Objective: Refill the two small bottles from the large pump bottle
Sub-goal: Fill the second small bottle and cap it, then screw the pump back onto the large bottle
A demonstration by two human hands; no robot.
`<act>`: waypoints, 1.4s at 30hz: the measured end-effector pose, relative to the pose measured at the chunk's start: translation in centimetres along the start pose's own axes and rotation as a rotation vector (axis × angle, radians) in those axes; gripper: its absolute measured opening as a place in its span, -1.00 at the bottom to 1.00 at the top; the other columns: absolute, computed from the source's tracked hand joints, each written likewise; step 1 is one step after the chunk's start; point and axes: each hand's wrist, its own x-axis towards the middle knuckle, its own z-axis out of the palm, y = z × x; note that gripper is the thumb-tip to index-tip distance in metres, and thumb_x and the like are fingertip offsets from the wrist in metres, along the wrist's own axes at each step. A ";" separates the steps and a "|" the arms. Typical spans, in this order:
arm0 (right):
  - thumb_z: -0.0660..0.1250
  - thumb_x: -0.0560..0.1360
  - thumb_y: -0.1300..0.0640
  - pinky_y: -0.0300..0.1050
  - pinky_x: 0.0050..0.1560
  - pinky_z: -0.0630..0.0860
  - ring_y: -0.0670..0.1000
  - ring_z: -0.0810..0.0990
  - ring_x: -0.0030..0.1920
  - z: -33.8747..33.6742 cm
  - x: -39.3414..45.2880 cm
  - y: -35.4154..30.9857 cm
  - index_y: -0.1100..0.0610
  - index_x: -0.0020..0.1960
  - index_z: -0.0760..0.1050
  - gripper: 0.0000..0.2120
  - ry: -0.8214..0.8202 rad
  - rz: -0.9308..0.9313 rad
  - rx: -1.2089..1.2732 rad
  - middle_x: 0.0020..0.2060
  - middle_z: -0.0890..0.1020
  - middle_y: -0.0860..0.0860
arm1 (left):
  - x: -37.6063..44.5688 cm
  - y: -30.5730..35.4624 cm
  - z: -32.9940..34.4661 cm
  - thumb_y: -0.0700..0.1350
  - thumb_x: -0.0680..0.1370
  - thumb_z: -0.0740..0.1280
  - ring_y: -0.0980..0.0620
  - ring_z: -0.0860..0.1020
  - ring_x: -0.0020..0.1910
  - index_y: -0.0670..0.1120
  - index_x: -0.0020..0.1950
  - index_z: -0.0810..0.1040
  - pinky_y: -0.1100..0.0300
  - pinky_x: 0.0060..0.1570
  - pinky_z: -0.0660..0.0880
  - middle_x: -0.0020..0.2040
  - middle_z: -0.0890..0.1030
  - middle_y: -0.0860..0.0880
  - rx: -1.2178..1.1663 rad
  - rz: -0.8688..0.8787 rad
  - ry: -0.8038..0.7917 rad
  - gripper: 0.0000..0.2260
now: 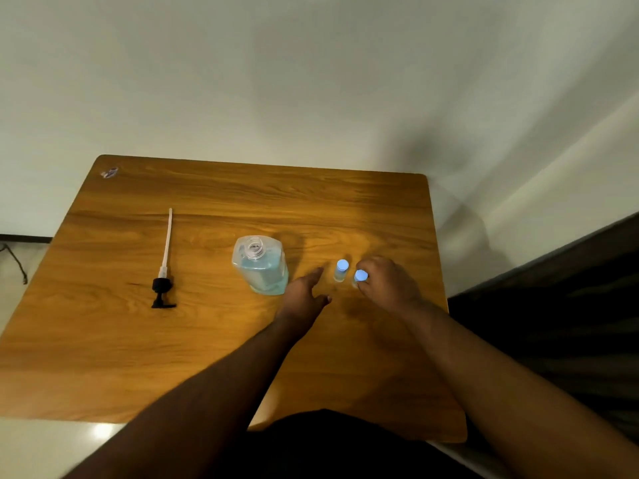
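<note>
Right hand (pixel 387 281) pinches one capped small bottle (pixel 359 277), left hand (pixel 304 292) spread beside the other (pixel 340 270); uncapping looks next, large bottle (pixel 260 264) already open.

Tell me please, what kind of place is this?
Probably a plain indoor room, perhaps an office or study corner, though I cannot be sure. A small wooden table stands against a bare pale wall on a glossy tiled floor.
</note>
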 end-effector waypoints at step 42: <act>0.08 0.61 0.23 0.08 0.24 0.44 0.24 0.37 0.32 17.8 9.8 -31.9 -0.08 0.47 0.19 -0.53 -0.394 -0.553 -0.488 0.54 0.05 0.03 | -11.8 -26.1 -25.0 0.10 0.52 0.37 -0.27 -0.11 0.57 0.16 0.57 0.02 -0.45 0.39 0.04 0.62 -0.09 -0.05 0.381 -0.483 -0.040 -0.28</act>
